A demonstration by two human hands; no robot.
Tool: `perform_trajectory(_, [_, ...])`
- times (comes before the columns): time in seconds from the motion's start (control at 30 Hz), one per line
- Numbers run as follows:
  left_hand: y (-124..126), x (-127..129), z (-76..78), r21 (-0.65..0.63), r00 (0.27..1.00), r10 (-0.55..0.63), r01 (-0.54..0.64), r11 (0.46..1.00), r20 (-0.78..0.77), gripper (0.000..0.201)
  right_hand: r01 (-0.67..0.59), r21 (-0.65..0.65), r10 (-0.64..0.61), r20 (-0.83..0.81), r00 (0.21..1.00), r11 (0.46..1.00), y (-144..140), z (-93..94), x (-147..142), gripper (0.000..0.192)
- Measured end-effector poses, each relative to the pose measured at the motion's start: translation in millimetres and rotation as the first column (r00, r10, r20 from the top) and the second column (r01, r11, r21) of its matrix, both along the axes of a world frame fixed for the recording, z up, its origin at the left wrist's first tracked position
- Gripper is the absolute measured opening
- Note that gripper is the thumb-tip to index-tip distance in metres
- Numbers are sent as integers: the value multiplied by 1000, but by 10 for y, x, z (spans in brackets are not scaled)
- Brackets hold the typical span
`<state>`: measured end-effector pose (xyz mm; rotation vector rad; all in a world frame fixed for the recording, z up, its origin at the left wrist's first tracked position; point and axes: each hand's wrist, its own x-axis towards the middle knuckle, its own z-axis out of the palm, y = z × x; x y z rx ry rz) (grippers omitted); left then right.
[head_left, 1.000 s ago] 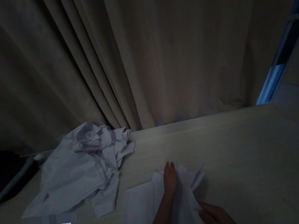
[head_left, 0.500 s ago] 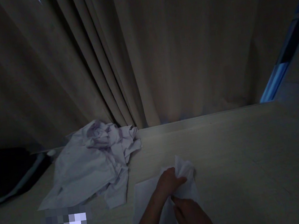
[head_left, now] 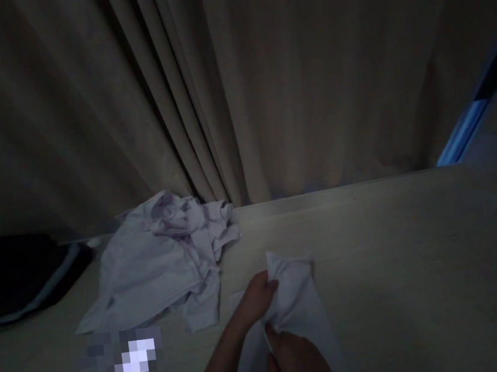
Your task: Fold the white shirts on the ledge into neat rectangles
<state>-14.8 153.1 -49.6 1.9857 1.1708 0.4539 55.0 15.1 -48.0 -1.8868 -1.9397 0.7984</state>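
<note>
Your left hand has its fingers closed on the white cloth lying near-centre on the worktop. Your right hand pinches the same cloth just below. A crumpled shirt lies to the left, apart.

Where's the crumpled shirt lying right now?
In the head view, the crumpled shirt lies on the table, left of both hands and the white cloth, against the curtain.
</note>
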Motion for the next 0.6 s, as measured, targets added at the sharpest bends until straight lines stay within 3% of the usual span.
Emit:
perform_trajectory(0.37, [-74,-598,80,-168,979,145,-120,978,145,29,-116,29,114,64,991,993,30,41,-400,59])
perform_trajectory(0.5, [-67,-825,-38,-224,954,253,-215,951,158,27,-148,20,147,73,987,989,67,-37,-558,60])
perform_trajectory(0.6, [-39,-981,-237,-264,944,293,-247,932,151,36,-169,8,167,81,983,986,110,-178,-673,54])
